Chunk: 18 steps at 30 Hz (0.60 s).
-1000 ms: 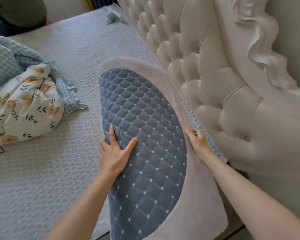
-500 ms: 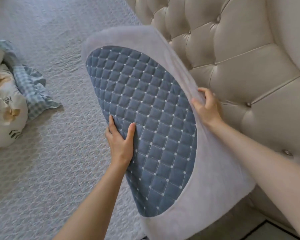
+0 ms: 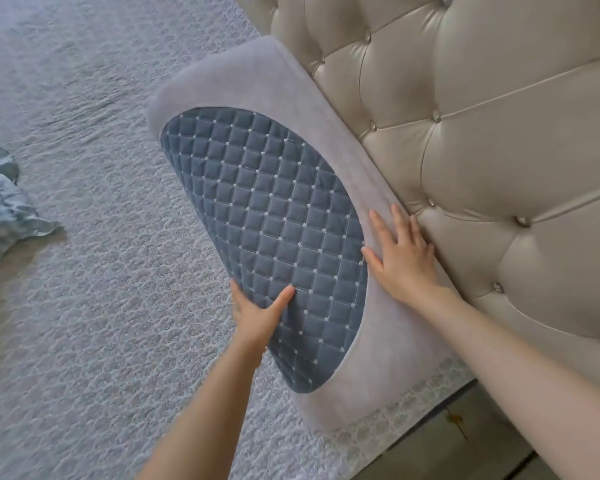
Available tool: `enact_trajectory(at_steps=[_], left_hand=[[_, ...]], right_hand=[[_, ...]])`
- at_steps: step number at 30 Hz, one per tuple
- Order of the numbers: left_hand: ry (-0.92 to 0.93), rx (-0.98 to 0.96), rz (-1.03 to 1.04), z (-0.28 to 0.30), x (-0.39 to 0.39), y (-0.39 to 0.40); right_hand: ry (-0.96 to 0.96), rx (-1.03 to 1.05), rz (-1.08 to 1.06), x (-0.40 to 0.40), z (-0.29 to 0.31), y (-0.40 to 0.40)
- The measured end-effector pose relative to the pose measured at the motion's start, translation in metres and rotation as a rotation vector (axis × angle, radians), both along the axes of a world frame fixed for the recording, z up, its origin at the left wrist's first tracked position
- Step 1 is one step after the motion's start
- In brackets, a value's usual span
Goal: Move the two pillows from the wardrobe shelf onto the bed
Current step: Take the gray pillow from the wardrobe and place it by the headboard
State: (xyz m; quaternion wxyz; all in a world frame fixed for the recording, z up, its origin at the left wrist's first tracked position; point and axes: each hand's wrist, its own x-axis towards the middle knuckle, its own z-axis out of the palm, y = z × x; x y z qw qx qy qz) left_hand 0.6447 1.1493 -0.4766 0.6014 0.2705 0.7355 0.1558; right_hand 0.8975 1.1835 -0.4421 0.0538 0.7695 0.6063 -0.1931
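Pillow propped against the headboard, both hands on it.

The pillow [image 3: 267,216], grey with a blue quilted panel, stood tilted at frame centre on the bed [image 3: 84,271], leaning on the tufted headboard [image 3: 482,150]. The left hand [image 3: 257,315] pinched its lower edge in a narrow grip; the right hand [image 3: 402,258] lay flat, fingers spread, holding nothing.

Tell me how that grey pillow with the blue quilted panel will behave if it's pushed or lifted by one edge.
The pillow probably holds its shape rather than flopping: its grey rim keeps a smooth, firm curve. It looks light, since the left hand props one edge alone. Leaning on the headboard, it may tip forward if released.
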Motion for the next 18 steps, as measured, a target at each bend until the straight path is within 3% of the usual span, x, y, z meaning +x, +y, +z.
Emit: enact_trajectory(at_steps=[2, 10, 14, 18], left_hand=[[-0.111, -0.139, 0.101, -0.001, 0.007, -0.008], [-0.191, -0.103, 0.133, 0.001, 0.023, -0.025], [-0.099, -0.103, 0.091, 0.000, 0.025, -0.017], [0.188, 0.067, -0.124, 0.017, 0.030, -0.030]], right_hand=[[-0.030, -0.007, -0.027, 0.000, 0.003, -0.015], [-0.116, -0.037, 0.093, 0.011, 0.002, -0.070], [-0.103, -0.070, 0.110, 0.012, 0.001, -0.068], [-0.064, -0.119, 0.091, 0.011, 0.012, -0.067]])
